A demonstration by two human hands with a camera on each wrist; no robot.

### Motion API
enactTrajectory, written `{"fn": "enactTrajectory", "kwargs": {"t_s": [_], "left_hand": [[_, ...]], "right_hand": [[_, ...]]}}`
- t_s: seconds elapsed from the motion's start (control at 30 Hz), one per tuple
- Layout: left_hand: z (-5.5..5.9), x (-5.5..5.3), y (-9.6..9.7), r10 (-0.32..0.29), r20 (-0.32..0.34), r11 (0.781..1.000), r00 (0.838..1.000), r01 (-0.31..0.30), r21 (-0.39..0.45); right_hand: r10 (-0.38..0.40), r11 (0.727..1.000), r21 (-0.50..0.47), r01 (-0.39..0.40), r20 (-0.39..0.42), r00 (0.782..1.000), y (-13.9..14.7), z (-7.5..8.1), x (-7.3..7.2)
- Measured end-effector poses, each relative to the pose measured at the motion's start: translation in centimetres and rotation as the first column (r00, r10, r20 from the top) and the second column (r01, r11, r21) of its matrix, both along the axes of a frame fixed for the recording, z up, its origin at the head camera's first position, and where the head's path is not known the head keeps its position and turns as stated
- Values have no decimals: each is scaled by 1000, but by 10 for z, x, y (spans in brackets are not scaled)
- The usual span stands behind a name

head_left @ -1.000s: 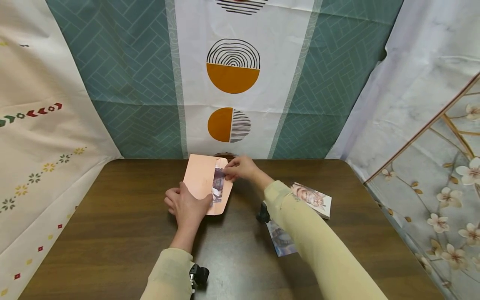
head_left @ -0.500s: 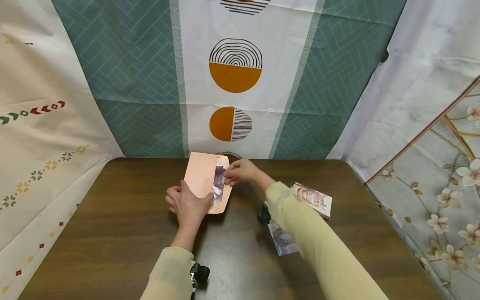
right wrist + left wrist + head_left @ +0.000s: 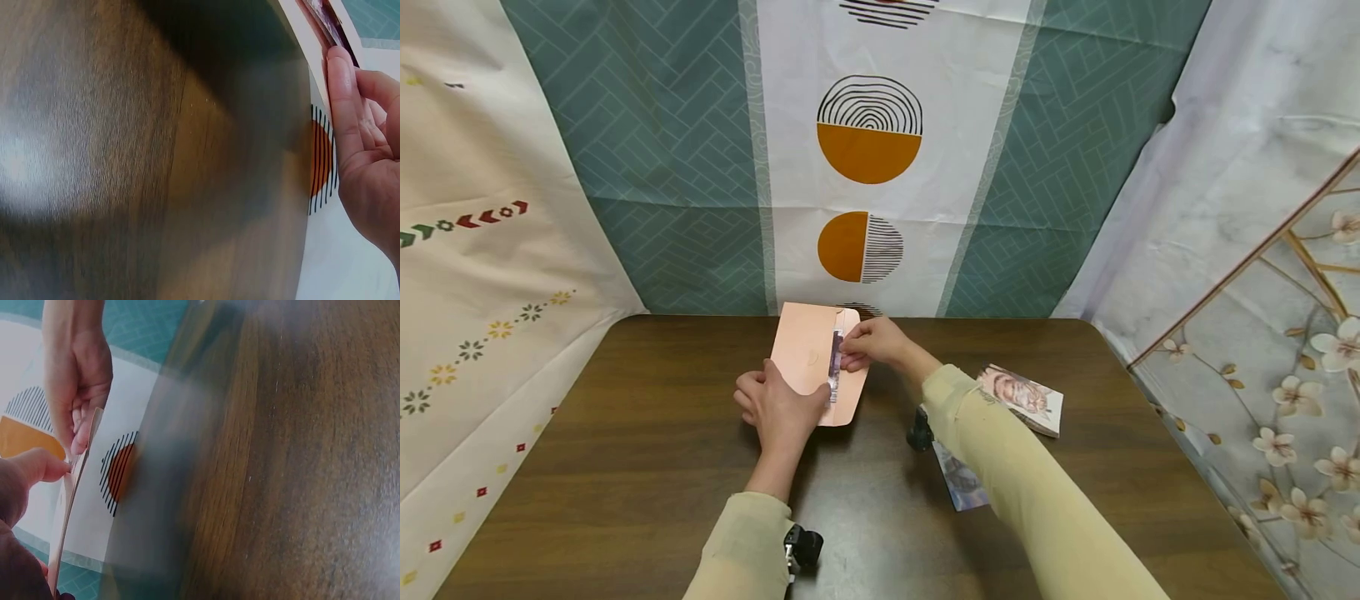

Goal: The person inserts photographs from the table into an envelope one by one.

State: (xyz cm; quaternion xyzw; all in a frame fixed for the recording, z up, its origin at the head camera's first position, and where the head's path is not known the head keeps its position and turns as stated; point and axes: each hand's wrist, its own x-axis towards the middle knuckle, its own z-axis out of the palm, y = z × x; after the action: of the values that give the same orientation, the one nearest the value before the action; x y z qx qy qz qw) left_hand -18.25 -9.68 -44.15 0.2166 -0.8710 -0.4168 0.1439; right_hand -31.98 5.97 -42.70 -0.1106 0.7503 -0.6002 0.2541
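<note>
A peach envelope [image 3: 801,350] is held up above the far part of the table, its flap open toward the right. My left hand [image 3: 780,412] grips its lower left side, thumb on the front and fingers behind. A narrow strip of a printed picture card [image 3: 833,379] shows at the envelope's mouth; the rest is hidden inside. At that strip, my right hand [image 3: 880,343] pinches the card's outer edge. In the right wrist view, the fingertips of the right hand [image 3: 362,137] meet the card [image 3: 326,22]. The left wrist view shows the envelope [image 3: 67,519] nearly edge-on.
On the brown wooden table [image 3: 625,467], a stack of printed cards [image 3: 1026,398] lies to the right. Another picture card [image 3: 961,479] lies partly under the right forearm. A patterned curtain [image 3: 692,167] hangs behind the table's far edge.
The picture card has slid left, deeper into the envelope, so less of it shows. My right hand has moved slightly left with it. The left hand keeps its grip.
</note>
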Motion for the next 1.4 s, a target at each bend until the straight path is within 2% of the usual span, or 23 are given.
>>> {"fn": "enactTrajectory", "kwargs": {"t_s": [0.4,0.7,1.1,1.4], "left_hand": [[0,0,-2,16,20,1000,1000,-16,10],[-1,0,-4,14,18,1000,1000,-14,-4],[0,0,-1,16,18,1000,1000,-16,20],[-1,0,0,24,24,999,999,-25,34]], "right_hand": [[34,999,-23,-34,21,999,-4,0,2],[58,998,-41,-56,32,998,3,6,11],[31,996,-88,-22,102,994,4,10,19],[96,993,-84,-87,108,990,10,11,21]]}}
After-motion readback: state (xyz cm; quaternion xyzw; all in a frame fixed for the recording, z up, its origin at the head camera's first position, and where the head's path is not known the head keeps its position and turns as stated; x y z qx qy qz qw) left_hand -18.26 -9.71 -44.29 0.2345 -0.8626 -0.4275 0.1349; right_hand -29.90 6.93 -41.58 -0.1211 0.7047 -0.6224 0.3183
